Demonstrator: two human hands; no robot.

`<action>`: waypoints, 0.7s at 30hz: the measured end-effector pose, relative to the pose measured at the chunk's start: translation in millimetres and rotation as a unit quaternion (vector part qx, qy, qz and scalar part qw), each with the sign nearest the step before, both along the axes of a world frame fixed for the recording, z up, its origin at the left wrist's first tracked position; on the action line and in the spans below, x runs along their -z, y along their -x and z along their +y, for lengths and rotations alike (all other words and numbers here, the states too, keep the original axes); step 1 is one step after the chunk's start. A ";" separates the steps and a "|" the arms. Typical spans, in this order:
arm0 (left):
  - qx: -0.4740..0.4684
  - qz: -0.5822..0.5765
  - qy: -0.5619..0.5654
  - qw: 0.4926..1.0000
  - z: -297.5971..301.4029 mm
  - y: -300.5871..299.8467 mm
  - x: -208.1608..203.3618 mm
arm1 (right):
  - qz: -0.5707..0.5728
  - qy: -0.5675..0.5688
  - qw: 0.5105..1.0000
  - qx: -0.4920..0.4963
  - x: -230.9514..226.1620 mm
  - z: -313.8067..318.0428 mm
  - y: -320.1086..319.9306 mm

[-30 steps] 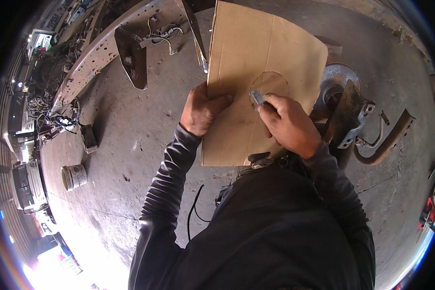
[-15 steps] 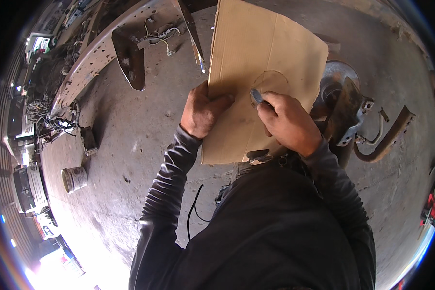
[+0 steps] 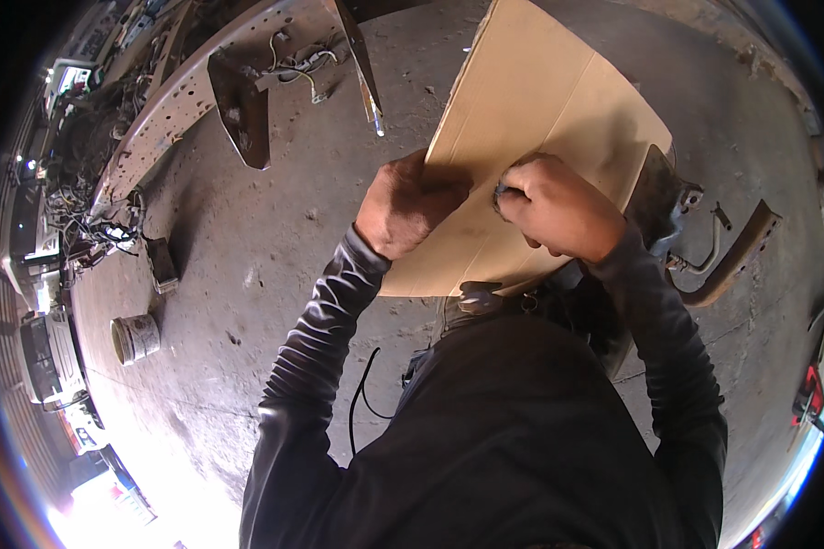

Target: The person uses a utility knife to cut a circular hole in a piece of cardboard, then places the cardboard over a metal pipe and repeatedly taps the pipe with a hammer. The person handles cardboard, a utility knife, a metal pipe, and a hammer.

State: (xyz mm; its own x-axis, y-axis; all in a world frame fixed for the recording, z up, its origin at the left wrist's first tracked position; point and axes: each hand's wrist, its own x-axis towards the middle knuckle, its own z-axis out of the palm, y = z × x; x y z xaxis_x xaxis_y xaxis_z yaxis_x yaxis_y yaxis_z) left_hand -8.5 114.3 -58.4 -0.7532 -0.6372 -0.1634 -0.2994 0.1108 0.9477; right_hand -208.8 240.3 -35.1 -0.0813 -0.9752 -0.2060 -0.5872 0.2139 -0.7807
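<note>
A sheet of tan cardboard (image 3: 531, 87) stands tilted in front of me, its lower edge near my body. My left hand (image 3: 403, 207) grips its left edge, thumb on the near face and the other fingers hidden behind. Closed over the middle of the sheet, my right hand (image 3: 563, 207) holds a short blue-grey tool (image 3: 499, 194). Only the tool's end shows beside the fingers, so its exact kind is unclear. The right hand now covers most of the round outline on the cardboard.
A perforated metal frame rail (image 3: 192, 87) with loose wiring curves across the far left. A small bucket (image 3: 135, 339) stands on the concrete floor (image 3: 275, 229). To the right lie a rusty metal bracket (image 3: 655, 197) and a curved metal piece (image 3: 737, 261).
The cardboard has shifted right and turned clockwise, with both hands moving along. My right wrist has rolled over, hiding more of the tool and the round outline.
</note>
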 end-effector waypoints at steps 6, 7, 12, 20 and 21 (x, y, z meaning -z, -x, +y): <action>0.000 -0.013 0.047 0.999 -0.7 6.0 -8.5 | -0.106 -0.104 0.987 0.056 -19.7 7.5 -3.4; 0.001 -0.019 0.042 0.999 -0.2 7.4 -11.5 | -0.110 -0.105 0.986 0.066 -20.5 9.3 -4.5; -0.014 -0.008 0.038 0.999 -0.1 6.2 0.2 | -0.077 -0.089 0.991 0.064 -23.4 13.0 -6.3; -0.008 0.001 0.011 1.000 0.1 4.1 4.7 | -0.016 0.012 1.000 0.022 3.9 17.9 0.6; -0.007 0.006 0.000 1.000 0.4 3.3 5.4 | -0.034 -0.038 0.998 0.029 -1.5 15.4 -1.4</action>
